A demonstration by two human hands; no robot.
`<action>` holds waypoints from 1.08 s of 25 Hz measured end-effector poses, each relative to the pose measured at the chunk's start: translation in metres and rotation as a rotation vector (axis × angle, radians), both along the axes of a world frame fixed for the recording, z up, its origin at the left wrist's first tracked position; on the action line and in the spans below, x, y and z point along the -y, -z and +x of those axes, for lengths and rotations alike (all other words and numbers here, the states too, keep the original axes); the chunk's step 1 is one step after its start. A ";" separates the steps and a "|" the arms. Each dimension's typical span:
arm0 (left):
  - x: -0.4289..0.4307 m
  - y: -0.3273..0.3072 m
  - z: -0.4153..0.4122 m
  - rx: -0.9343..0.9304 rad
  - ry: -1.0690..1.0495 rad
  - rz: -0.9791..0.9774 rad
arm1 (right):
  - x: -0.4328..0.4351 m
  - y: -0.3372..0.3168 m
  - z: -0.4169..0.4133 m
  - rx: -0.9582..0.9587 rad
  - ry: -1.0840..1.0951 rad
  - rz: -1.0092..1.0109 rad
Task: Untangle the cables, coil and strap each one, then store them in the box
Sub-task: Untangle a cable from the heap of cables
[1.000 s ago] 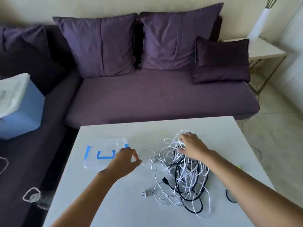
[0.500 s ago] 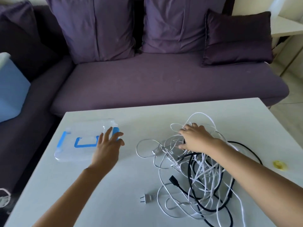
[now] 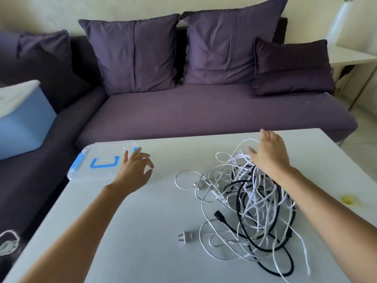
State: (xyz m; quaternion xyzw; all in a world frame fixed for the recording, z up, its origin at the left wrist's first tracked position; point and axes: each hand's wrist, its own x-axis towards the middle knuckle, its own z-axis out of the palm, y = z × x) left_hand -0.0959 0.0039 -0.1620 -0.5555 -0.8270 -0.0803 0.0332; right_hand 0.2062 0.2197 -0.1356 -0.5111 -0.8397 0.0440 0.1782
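A tangled heap of white and black cables [image 3: 251, 203] lies on the right half of the white table [image 3: 142, 231]. A white two-pin plug [image 3: 186, 236] and a black connector [image 3: 219, 215] stick out on the heap's left side. My right hand [image 3: 269, 154] hovers over the heap's far edge, fingers spread, holding nothing. A clear plastic box with blue latches and a blue handle [image 3: 98, 163] sits closed at the table's far left corner. My left hand [image 3: 135, 169] rests at the box's right edge, fingers apart.
A small yellow object [image 3: 349, 199] lies near the table's right edge. A purple sofa [image 3: 204, 111] with cushions stands behind the table. A blue container [image 3: 22, 123] sits on the sofa's left part. A white side table [image 3: 350, 56] is at the far right.
My right hand has lifted off the cable heap and opened its fingers above the far edge. My left hand stays beside the box. The camera has tilted up a little.
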 end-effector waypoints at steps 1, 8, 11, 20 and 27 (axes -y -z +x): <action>0.001 -0.002 0.011 0.058 0.020 0.069 | -0.002 -0.001 0.009 0.024 0.089 -0.116; 0.007 -0.025 0.110 0.479 0.126 0.243 | 0.035 -0.002 0.042 -0.296 0.046 -0.168; 0.011 -0.033 0.145 0.603 0.173 0.313 | 0.068 -0.028 0.052 -0.412 -0.164 -0.159; 0.012 -0.080 0.205 0.580 0.261 0.308 | 0.153 -0.112 0.079 -0.438 -0.629 -0.212; 0.055 -0.084 0.144 0.613 -0.193 0.440 | 0.109 -0.111 0.124 -0.742 -0.115 -0.083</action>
